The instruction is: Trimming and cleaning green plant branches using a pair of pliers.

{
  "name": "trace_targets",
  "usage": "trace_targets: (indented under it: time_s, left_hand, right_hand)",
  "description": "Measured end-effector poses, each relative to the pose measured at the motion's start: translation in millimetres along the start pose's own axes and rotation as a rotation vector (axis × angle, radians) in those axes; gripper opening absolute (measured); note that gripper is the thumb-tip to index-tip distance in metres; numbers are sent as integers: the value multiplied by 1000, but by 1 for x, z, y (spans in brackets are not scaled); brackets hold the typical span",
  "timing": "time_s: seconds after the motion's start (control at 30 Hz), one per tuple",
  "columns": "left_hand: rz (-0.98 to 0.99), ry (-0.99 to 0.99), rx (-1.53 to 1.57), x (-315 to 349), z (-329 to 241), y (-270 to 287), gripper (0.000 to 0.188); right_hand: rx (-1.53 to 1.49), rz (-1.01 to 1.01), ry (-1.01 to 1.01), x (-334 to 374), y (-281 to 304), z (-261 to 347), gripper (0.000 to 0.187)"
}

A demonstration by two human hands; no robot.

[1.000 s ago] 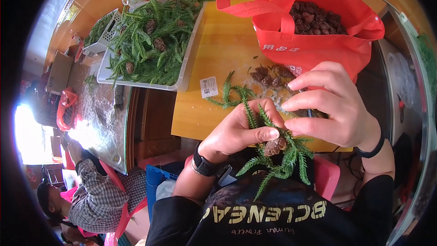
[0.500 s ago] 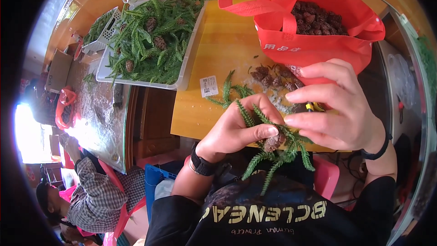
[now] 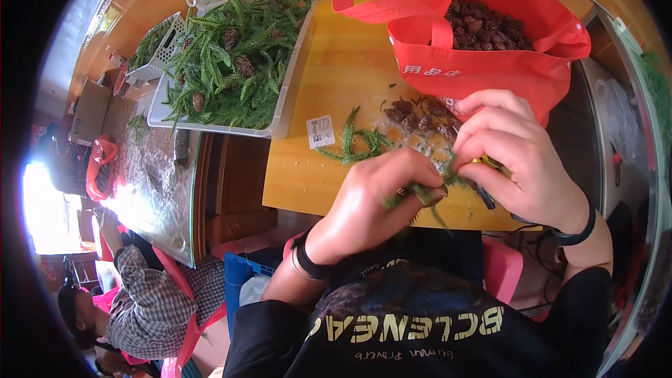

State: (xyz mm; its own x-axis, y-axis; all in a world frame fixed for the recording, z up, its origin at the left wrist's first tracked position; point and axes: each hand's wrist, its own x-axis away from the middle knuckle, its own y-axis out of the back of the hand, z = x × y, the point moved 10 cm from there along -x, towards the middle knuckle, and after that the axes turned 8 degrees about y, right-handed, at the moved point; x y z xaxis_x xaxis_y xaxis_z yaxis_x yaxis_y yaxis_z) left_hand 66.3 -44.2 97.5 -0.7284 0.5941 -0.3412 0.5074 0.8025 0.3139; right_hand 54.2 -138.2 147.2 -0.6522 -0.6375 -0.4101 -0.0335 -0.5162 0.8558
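My left hand (image 3: pixel 381 199) is closed round an artificial pine sprig (image 3: pixel 395 199), low over the front of the yellow table. Blur and the fingers cover most of the sprig, and its pine cone is hidden. My right hand (image 3: pixel 521 157) is beside it, thumb and fingers pinched at green needles at the sprig's right end. Partly behind the right hand lies a yellow and black tool (image 3: pixel 484 197). Just beyond both hands, several small brown pine cones (image 3: pixel 413 117) are on the table among pale scraps. A loose green sprig (image 3: pixel 353 143) lies left of them.
A red cloth bag (image 3: pixel 483 73) full of pine cones stands at the back right. A white tub (image 3: pixel 281 115) heaped with green sprigs is at the back left. Near the loose sprig lies a white label (image 3: pixel 320 132). Another person (image 3: pixel 150 308) sits at the left by a glass-topped table (image 3: pixel 164 203).
My right hand has gone from spread fingers to a pinch at the sprig. The sprig has turned in my left hand, so its pine cone and drooping needles no longer show.
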Motion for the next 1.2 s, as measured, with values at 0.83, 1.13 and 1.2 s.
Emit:
trace_targets:
  time_s: [0.83,1.13,1.2]
  left_hand:
    - [159,471,735,14,43,-17,17]
    - [-20,10,25,2,-7,-1,13]
    - [-82,-260,-434,9,-33,-6,16]
  right_hand:
    - [158,-51,218,-1,14,34,30]
    - [-9,-53,-8,-4,13,11,17]
    - [-147,-40,-113,4,3,-6,16]
